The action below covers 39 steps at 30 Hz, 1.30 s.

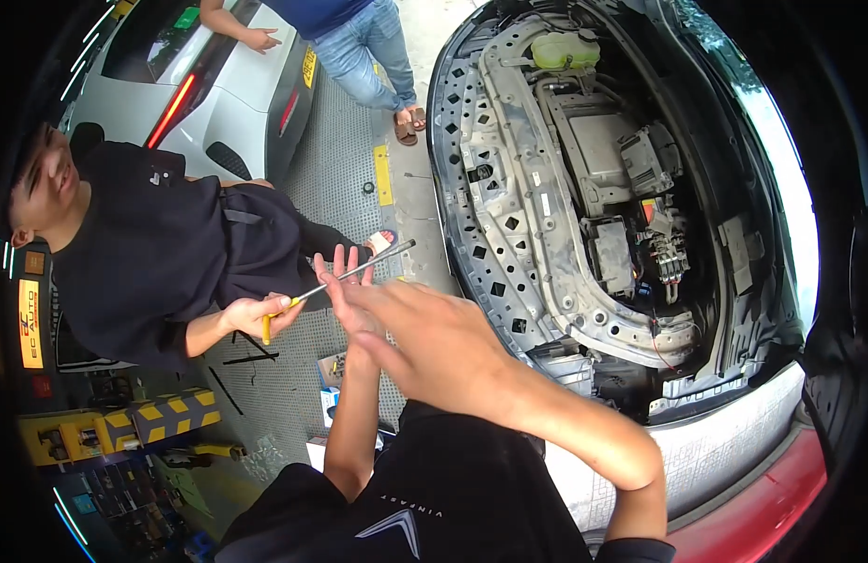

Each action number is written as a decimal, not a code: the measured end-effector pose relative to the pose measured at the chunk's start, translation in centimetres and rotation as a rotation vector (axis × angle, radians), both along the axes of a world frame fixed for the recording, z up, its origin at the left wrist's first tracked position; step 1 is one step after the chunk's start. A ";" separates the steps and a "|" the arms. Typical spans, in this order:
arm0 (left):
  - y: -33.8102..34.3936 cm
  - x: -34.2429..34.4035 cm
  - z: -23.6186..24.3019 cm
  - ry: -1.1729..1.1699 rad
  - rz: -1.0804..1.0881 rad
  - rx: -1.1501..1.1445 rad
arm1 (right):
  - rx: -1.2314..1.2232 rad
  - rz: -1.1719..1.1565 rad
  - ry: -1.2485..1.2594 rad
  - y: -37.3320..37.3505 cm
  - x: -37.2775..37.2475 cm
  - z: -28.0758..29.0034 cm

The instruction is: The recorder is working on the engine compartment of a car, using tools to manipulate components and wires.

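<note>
My left hand [345,267] is raised with its fingers spread, partly hidden behind my right hand. Across it, my right hand [434,328] reaches over with its fingers stretched out and its thumb apart; the hands overlap, so exact contact cannot be told. A co-worker's hand [260,317] on the left grips a tool with a yellow handle and long metal shaft [382,255], like a screwdriver or pick-up tool. Its shaft passes over my fingers in the picture; whether it touches them is unclear.
To the right is a car's open front bay [584,188] with a greenish fluid tank [565,50]. A white cover [683,460] lies over its red fender. A white car [237,103] and a person in jeans [364,56] are behind. Yellow tool storage [77,436] stands lower left.
</note>
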<state>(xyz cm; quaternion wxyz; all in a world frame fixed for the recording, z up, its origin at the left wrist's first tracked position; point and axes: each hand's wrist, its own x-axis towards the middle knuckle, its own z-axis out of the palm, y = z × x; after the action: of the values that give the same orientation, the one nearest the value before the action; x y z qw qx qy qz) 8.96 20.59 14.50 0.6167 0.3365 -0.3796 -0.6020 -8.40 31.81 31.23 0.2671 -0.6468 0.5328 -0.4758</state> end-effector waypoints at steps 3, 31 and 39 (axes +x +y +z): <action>-2.3 -0.3 -1.1 -0.102 0.130 0.008 | 0.376 -0.193 -0.401 7.5 -1.4 -12.0; 24.3 -36.5 -13.3 -0.739 -1.031 -0.612 | 0.670 -1.341 0.337 20.6 -37.2 -14.9; 21.9 -34.9 -19.9 -0.912 -1.106 -0.590 | 0.668 -1.258 0.427 18.3 -41.7 -19.1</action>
<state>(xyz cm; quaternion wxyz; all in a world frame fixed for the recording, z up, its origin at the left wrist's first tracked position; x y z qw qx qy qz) -25.98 42.44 -5.36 0.0732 0.1347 -0.8534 -0.4982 -50.06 50.10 12.13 0.0176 -0.1824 0.9591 -0.2156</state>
